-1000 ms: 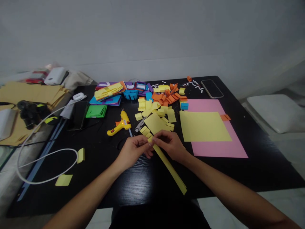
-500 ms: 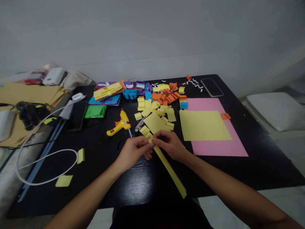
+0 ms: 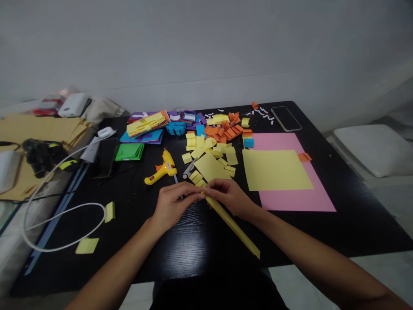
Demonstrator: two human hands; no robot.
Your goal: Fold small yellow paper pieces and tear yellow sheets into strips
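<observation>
A long folded yellow paper strip (image 3: 235, 227) slants down to the right over the black table. My left hand (image 3: 176, 204) pinches its upper end, thumb and fingers pressed together. Right beside it, my right hand (image 3: 227, 196) grips the same end, the fingertips of both hands nearly touching. Past the hands are a yellow sheet (image 3: 211, 167), small scissors (image 3: 189, 168) and many small folded yellow pieces (image 3: 200, 142). A yellow glue gun (image 3: 164, 167) with a small lit light lies to the left of the scissors.
Yellow paper (image 3: 279, 170) overlaps pink paper (image 3: 297, 202) on the right. Phones lie at the back right (image 3: 286, 119) and left (image 3: 105, 157). Orange pieces (image 3: 226, 129), stacked coloured papers (image 3: 148, 125) and a green bundle (image 3: 129, 151) sit farther back. A white cable (image 3: 64, 212) loops at left.
The strip's lower end has swung slightly right and up, and the strip has tilted. My left hand has turned, its fingers now straighter and closer together over the strip's end.
</observation>
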